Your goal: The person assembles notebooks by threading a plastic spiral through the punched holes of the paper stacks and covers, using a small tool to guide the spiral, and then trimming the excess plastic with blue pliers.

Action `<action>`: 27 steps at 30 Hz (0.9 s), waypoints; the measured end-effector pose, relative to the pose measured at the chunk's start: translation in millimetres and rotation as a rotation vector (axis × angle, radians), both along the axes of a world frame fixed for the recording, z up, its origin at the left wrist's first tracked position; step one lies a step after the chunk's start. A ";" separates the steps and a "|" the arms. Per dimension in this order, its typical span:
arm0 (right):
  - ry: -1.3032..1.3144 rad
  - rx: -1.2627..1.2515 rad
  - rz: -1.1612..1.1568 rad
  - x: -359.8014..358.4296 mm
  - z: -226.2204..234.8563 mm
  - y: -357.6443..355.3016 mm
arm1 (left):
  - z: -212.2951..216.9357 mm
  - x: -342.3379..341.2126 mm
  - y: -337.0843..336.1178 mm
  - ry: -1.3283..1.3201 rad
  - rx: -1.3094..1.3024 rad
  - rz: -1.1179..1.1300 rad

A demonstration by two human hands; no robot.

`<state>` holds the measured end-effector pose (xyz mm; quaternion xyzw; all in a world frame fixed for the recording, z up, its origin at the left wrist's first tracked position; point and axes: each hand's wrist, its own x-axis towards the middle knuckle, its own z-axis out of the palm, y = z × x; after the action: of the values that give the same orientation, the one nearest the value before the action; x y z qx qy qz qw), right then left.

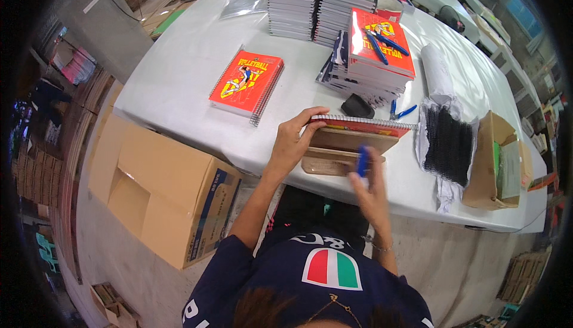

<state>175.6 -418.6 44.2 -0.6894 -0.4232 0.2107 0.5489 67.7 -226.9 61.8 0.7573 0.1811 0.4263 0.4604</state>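
My left hand (292,141) grips the left end of a red spiral notebook (358,126), fingers and thumb pinched over its cover. The notebook stands on edge with its wire coil uppermost, against a wooden stand (329,164) at the table's front edge. In front of the stand, my right hand (373,193) is smeared by motion and closed around a blue-handled tool (362,161), whose jaws I cannot make out. Just behind the notebook lie a dark lump of cloth or rubber (358,106) and small blue-handled pliers (404,112).
A finished-looking red notebook pile (246,83) lies left. Behind are black notebook stacks (292,5) and a red-topped stack (382,35) bearing blue pliers (388,42). To the right are black wire coils (446,144) and an open carton (486,167); a large cardboard box (158,191) stands left.
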 end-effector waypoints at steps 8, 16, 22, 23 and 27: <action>-0.617 -0.163 -0.490 97.2 -71.0 -45.3 | 71.4 -17.2 29.6 0.058 0.160 0.113; -0.715 -0.311 -0.493 96.6 -76.1 -37.2 | 163.5 -27.9 151.9 0.071 0.338 0.166; -0.690 -0.345 -0.506 92.5 -68.3 -34.0 | 119.4 28.9 237.7 0.560 0.585 0.102; -0.696 -0.342 -0.508 92.0 -68.0 -33.4 | 102.2 38.1 255.1 0.658 0.678 0.052; -0.712 -0.351 -0.504 94.2 -71.9 -34.1 | 38.4 46.5 278.4 0.852 0.603 0.009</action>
<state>269.8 -452.7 -27.7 -0.8823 -0.3627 -0.1103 0.2789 114.2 51.5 100.2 0.9618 0.2248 0.1155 0.1057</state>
